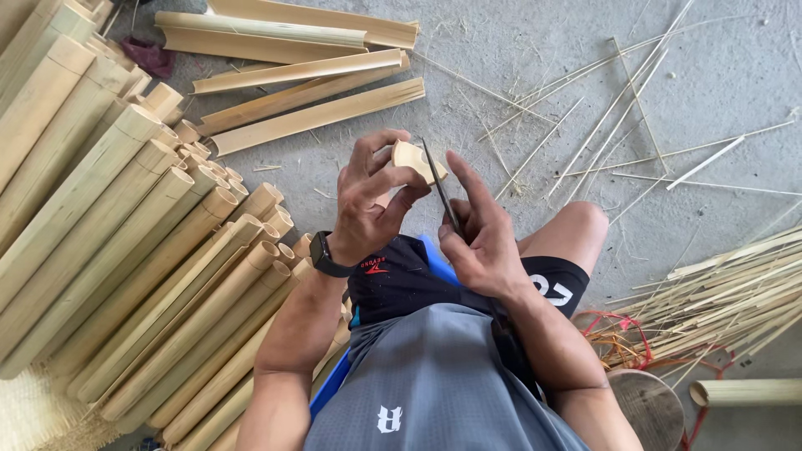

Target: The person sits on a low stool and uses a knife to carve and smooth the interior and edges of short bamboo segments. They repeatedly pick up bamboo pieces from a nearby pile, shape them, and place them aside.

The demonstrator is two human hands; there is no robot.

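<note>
While the left hand [368,200] grips a pale, curved bamboo piece [415,159], the right hand [480,234] holds a thin dark blade [443,196] against it.

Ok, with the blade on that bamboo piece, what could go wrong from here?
1. The knife edge sits close to the left hand gripping the bamboo piece; a slip could cut its fingers.
2. The cut happens above a bare knee, so a runaway blade might reach it.
</note>
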